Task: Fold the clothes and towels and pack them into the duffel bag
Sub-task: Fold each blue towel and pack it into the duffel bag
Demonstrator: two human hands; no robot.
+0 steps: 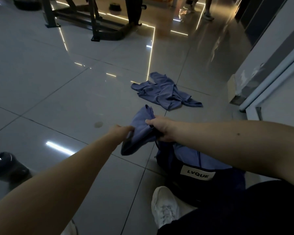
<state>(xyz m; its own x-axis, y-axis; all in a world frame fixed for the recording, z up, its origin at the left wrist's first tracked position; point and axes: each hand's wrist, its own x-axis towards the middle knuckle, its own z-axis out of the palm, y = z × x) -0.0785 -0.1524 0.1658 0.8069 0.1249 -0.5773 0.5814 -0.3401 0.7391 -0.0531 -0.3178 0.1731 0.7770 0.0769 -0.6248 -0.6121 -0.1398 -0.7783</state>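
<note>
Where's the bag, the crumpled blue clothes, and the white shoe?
duffel bag (pixel 198 173): head view, on its white label.
crumpled blue clothes (pixel 165 93): head view, on the bunched middle.
white shoe (pixel 165 208): head view, on its laces.

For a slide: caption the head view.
Left hand and right hand hold folded blue cloth by duffel bag; crumpled garment lies beyond.

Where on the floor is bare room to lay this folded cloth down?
Bare floor lies left of the folded cloth, up to the exercise machine. Crowded by the crumpled garment, duffel bag and white shoe.
</note>
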